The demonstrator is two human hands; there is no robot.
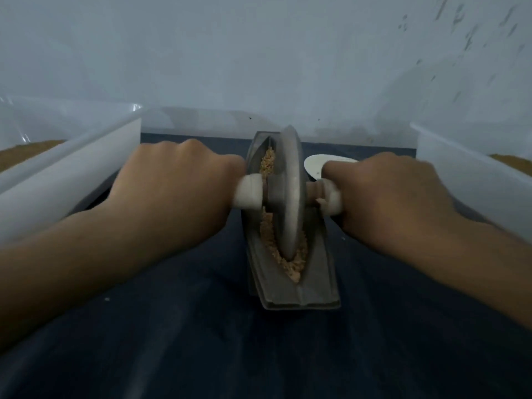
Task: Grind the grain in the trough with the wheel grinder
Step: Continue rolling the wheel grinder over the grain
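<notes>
Head view: my left fingers [226,165] and right fingers [335,171] are gripping the wheel grinder [288,191]; tilting (easy) is risking grain [270,234] leaving the trough [316,283].

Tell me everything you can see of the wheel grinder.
The wheel grinder is a grey disc, metal by its look, thick at the hub and thin at the rim. It stands on edge in the trough, its lower rim sunk in tan grain. An axle through its centre carries a pale handle at each end: the left hand grips one, the right hand the other.
</notes>
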